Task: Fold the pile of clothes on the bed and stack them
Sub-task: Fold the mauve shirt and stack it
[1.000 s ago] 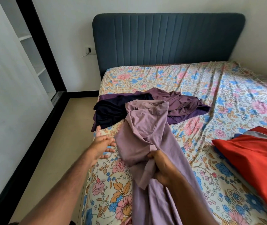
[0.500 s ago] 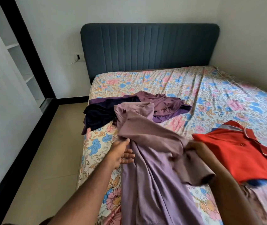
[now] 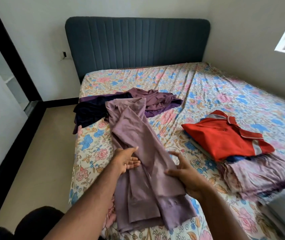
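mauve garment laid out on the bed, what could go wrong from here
The mauve garment lies with its top end over the unfolded pile, so folding may drag those clothes along. Its lower end sits near the bed's edge and could slip off. Both the left hand and right hand are open, holding nothing.

- A mauve garment [image 3: 138,153] is laid lengthwise along the bed [image 3: 225,87] at centre frame.
- Its left edge is touched by the left hand [image 3: 127,161], fingers relaxed; its right edge is touched by the right hand [image 3: 184,172], fingers spread.
- A dark pile [image 3: 120,104] is seen above; a folded red shirt [image 3: 225,135] tops a stack at right.
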Demonstrator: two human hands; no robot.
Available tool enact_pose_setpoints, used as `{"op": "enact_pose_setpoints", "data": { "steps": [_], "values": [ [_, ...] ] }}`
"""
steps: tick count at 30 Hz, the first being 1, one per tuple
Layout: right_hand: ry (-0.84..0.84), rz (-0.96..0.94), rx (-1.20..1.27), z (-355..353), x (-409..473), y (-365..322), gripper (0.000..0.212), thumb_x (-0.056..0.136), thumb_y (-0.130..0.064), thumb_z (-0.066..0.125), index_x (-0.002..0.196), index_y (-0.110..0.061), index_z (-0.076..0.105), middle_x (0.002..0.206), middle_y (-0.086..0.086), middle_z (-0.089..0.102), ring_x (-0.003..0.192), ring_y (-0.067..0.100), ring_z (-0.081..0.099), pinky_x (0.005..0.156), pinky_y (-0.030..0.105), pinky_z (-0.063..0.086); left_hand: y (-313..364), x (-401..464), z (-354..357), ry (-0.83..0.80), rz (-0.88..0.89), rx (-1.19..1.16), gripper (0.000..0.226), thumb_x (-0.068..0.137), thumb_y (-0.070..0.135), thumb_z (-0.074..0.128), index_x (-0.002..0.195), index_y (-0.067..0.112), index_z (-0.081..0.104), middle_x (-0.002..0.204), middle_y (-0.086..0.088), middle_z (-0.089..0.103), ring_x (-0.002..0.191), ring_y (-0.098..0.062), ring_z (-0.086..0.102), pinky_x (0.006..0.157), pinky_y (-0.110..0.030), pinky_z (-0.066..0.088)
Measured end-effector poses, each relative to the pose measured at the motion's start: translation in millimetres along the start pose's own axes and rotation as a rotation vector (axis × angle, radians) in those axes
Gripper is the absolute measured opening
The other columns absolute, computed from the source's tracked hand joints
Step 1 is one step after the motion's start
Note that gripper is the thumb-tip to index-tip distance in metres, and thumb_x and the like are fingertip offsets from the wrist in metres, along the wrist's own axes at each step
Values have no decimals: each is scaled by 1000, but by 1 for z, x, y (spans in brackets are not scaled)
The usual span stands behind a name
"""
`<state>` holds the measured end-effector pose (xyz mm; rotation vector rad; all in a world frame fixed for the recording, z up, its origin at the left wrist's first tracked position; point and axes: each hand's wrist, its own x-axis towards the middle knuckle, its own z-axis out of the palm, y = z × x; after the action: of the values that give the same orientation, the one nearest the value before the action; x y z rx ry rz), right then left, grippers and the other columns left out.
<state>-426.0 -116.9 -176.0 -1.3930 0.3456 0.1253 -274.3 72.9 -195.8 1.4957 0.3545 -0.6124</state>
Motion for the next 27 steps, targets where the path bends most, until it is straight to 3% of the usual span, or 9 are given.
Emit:
{"op": "enact_pose_setpoints", "data": {
  "steps": [3,5,7,10,13,16,19,23,27],
  "values": [
    [-59,-37,187,-5,-10,3,73,88,20,58,134,-37,54,97,29,63,76,34,61,58,44,60,-4,-11,-1,-24,-6,20,35,89,30,77,95,2,56,86,-26,66,66,-31,68,44,-31,56],
    [32,-5,-147,-6,-19,15,52,93,16,54,119,-26,69,97,20,68,64,21,63,51,34,57,-8,-19,-1,-36,-14,32,36,89,29,77,95,2,55,88,-27,67,66,-32,69,46,-32,58],
    [106,12,-426,-7,-26,32,39,93,8,59,103,-24,80,106,9,76,76,15,71,67,39,63,-14,-25,1,-49,-19,65,34,89,27,77,99,2,56,91,-25,68,66,-31,69,47,-34,58],
    [127,26,-378,-9,-33,45,39,90,8,64,105,-23,80,114,-1,73,99,22,72,89,47,60,-25,-33,5,-32,39,190,26,91,24,75,97,6,57,93,-21,68,67,-27,68,48,-33,58],
    [73,-27,-265,-7,-38,47,39,89,8,69,114,-21,78,120,0,71,102,18,72,90,37,61,-38,-37,8,12,164,284,27,88,19,77,82,12,52,79,-15,67,57,-23,64,44,-29,53],
    [39,-36,-126,-8,-42,51,43,87,10,71,118,-19,75,122,7,72,93,21,74,78,35,63,-47,-39,6,71,274,440,31,83,16,81,82,15,50,71,-9,67,48,-19,62,41,-25,46],
    [121,-69,-476,-12,-44,65,50,80,-7,83,122,-32,71,136,2,64,96,13,73,81,33,63,-56,-46,-1,94,423,639,30,79,15,84,83,15,55,73,-5,71,52,-14,67,42,-25,49],
    [129,-112,-881,-12,-52,56,48,87,-25,79,131,-34,66,142,-21,45,115,2,58,80,5,47,-78,-55,-30,23,708,892,13,94,11,68,99,20,60,89,6,65,74,1,61,63,-16,54],
    [209,-260,-1185,-28,-53,37,25,100,-31,60,122,-36,72,125,-14,71,99,5,69,89,21,53,-105,-49,-83,-25,939,1308,40,98,9,57,133,27,59,120,0,57,98,-12,60,86,-33,58]
  ]
}}
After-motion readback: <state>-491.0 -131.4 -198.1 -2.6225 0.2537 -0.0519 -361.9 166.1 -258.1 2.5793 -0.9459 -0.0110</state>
